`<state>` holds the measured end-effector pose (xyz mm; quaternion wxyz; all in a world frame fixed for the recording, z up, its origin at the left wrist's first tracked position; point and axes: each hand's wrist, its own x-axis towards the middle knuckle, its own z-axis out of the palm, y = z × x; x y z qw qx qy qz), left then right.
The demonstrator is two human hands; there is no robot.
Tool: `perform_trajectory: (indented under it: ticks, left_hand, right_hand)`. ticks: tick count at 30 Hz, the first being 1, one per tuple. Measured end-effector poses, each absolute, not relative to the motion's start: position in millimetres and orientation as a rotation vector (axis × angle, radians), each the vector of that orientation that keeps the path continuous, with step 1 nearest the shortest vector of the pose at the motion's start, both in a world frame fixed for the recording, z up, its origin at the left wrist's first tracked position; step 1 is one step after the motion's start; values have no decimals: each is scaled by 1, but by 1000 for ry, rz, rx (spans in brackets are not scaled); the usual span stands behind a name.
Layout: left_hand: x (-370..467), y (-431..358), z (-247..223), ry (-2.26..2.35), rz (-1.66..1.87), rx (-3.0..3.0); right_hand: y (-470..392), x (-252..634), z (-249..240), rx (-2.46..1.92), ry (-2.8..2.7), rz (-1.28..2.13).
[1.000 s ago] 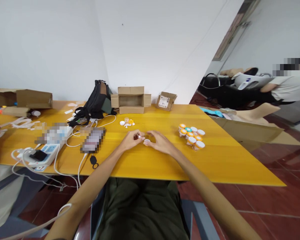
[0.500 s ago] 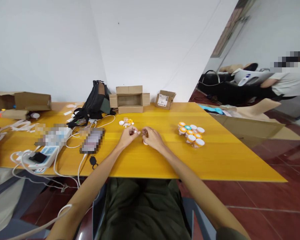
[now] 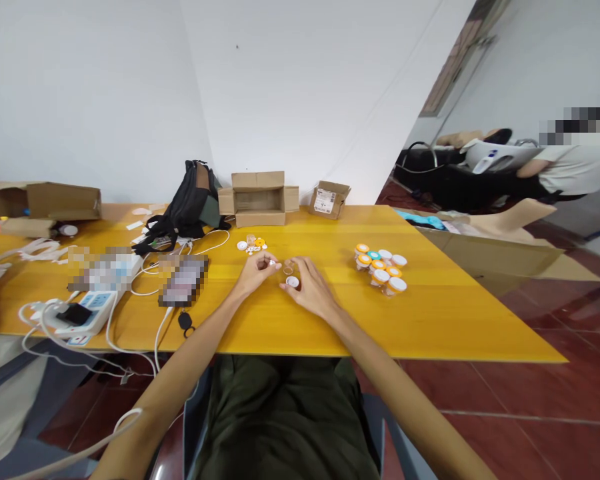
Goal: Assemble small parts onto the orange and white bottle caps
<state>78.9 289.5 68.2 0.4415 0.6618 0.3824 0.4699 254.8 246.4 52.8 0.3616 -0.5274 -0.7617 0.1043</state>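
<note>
My left hand [image 3: 259, 272] is closed in a pinch on a small white piece [image 3: 273, 263] above the yellow table. Just to its right, my right hand [image 3: 310, 283] has thumb and fingers apart, around a small clear cup [image 3: 289, 268] that stands on the table; whether the fingers touch it I cannot tell. A round white cap [image 3: 293, 282] lies by the right thumb tip. Beyond the left hand is a little group of small white and yellow parts [image 3: 255, 249] with another white cap [image 3: 242, 246]. Several small jars with orange, white and teal lids [image 3: 380, 275] stand together at the right.
An open cardboard box [image 3: 260, 200], a smaller box [image 3: 329, 200] and a black backpack [image 3: 193, 200] stand along the wall. A phone [image 3: 184, 281], power strip [image 3: 94, 310] and cables are at the left. Another person's arm shows at the left edge; a person sits far right.
My right hand has opened and shifted slightly right and down, bringing the clear cup and the white cap into view. The left hand keeps its pinch in nearly the same place.
</note>
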Motion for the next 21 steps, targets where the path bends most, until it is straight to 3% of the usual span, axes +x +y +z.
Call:
perform_trajectory:
  ticks: [5,13,21]
  left_hand:
    - [80,289,69,907,1172,1594]
    - [82,283,74,798,1096,1528]
    - [81,277,80,769,1046,1443]
  right_hand:
    - [253,257,42,-1301,-1913,289]
    - [245,252,49,-1151,-1868,47]
    - [245,246,48,-1000,-1654,511]
